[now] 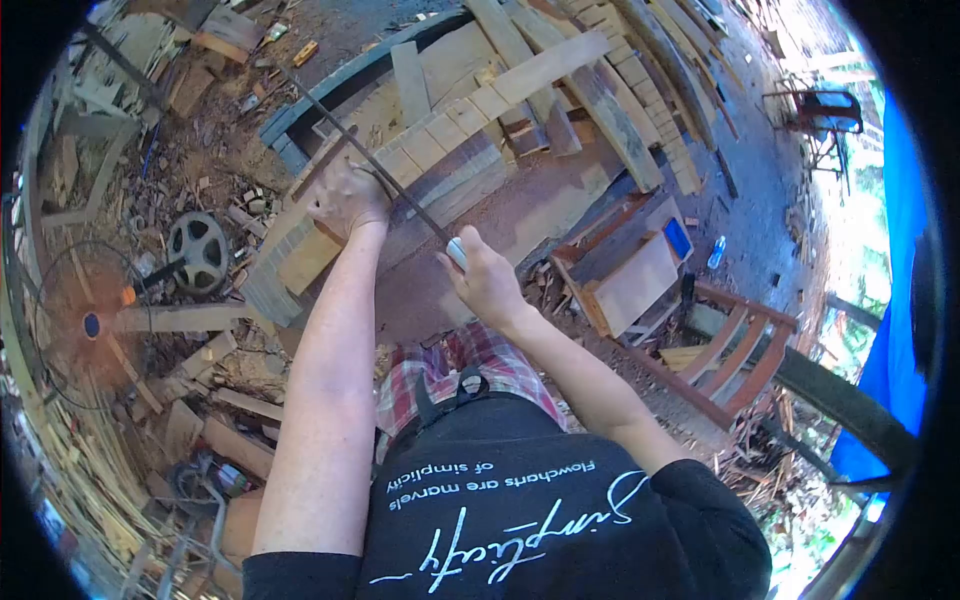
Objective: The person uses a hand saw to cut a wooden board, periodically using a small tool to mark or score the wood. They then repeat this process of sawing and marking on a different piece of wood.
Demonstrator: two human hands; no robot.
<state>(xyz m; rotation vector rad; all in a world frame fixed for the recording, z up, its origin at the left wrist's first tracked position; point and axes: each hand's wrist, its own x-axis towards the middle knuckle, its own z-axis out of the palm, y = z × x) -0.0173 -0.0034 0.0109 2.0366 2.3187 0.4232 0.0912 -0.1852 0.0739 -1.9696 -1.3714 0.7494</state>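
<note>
Two bare hands work over a low wooden work surface (540,225), which is brown, dusty and partly covered by timber. The right hand (483,275) is closed around the pale handle of a long, thin tool (410,201); the view does not settle whether this is a saw or a file. The tool lies diagonally above the work surface, its dark blade running from the right hand toward the far left, past the left hand. The left hand (350,200) is bent-fingered and set down at the near left end of a row of pale wood segments (455,122); whether it grips the wood cannot be told. The row extends to the far right, where loose planks (625,140) lie stacked at angles. The surrounding ground (760,190) is strewn with offcuts and chips, most densely at the left. At the left stand a fan (92,325) and a grey spoked wheel (198,252). At the right are a slatted wooden frame (735,362), a board (636,283) beside a small blue item (678,237), and a clear bottle (717,252). A blue tarpaulin (900,290) hangs along the right boundary, with bright daylight beside it.
</note>
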